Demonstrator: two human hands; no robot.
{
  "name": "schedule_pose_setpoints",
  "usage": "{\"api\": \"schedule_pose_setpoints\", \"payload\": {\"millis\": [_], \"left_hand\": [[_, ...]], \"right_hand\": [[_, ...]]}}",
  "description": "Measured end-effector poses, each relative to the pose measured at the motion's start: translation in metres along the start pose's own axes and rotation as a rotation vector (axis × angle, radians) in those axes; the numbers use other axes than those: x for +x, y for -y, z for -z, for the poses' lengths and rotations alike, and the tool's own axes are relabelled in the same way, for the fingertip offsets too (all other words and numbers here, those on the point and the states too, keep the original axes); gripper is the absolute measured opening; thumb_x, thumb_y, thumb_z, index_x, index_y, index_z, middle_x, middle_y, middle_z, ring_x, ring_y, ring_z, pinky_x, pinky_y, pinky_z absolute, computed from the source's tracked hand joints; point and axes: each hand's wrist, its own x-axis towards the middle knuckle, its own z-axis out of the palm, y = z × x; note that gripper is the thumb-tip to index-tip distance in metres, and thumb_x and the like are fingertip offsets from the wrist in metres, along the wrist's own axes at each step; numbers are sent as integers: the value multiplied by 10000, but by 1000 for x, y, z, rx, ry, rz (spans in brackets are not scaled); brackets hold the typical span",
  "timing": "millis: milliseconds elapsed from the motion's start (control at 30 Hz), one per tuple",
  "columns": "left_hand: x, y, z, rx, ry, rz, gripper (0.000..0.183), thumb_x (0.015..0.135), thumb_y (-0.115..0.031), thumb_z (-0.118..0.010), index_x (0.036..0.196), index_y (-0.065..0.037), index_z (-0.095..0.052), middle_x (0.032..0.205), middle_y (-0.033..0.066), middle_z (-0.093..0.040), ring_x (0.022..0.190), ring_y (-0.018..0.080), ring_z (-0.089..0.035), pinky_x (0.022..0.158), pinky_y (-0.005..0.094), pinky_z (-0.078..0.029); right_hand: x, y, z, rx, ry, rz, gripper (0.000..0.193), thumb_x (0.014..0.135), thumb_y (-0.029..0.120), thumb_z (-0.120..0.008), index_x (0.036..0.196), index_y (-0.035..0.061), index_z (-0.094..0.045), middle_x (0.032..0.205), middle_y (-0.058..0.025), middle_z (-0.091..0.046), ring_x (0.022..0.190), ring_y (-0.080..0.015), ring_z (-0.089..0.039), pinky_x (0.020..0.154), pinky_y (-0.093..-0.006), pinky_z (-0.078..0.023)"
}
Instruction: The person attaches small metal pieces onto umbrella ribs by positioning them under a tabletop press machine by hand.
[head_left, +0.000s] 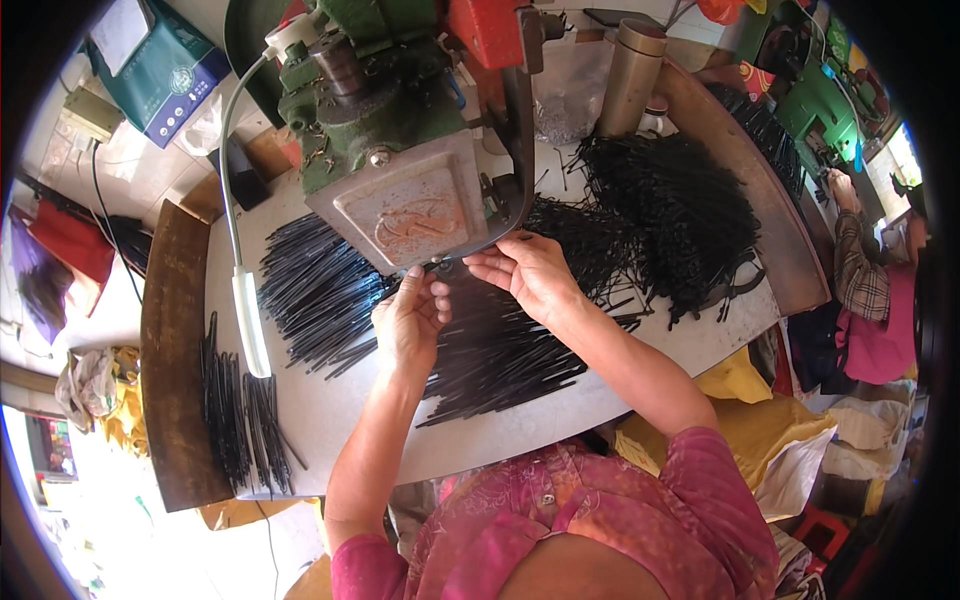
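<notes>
Both my hands are up against the lower front edge of a green press machine [405, 215] with a rusty grey front plate. My left hand [410, 315] is closed, thumb raised and fingers curled near the underside of the plate. Just to the right, my right hand [535, 275] pinches thumb and fingers together at the same edge. What either hand grips is too small and dark to make out. Thin black rods [510, 355] lie in a bundle under my hands, with another pile of black rods [310, 285] to the left.
A tall heap of black pieces [670, 215] covers the table's right side, near a metallic flask [632, 75]. Small rod bundles [262, 430] lie by the left wooden rim [178, 370]. A lamp tube [250, 325] hangs left. Another person's hand [845, 190] works at far right.
</notes>
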Motion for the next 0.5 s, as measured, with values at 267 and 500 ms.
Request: {"api": "schedule_pose_setpoints", "payload": {"millis": [267, 500], "left_hand": [[0, 0, 1, 0, -11, 12, 238, 824, -237, -563, 819, 0, -551, 650, 51, -555, 536, 119, -508, 486, 225, -405], [3, 2, 8, -33, 13, 10, 238, 823, -211, -566, 812, 27, -550, 671, 90, -574, 547, 151, -528, 493, 247, -432]], "right_hand": [[-2, 1, -4, 15, -4, 1, 265, 821, 139, -522, 904, -111, -493, 844, -172, -589, 772, -225, -604, 724, -303, -509], [-2, -1, -5, 33, 7, 7, 234, 828, 132, -512, 893, -93, -504, 838, -166, -588, 772, -219, -605, 707, -294, -516]]}}
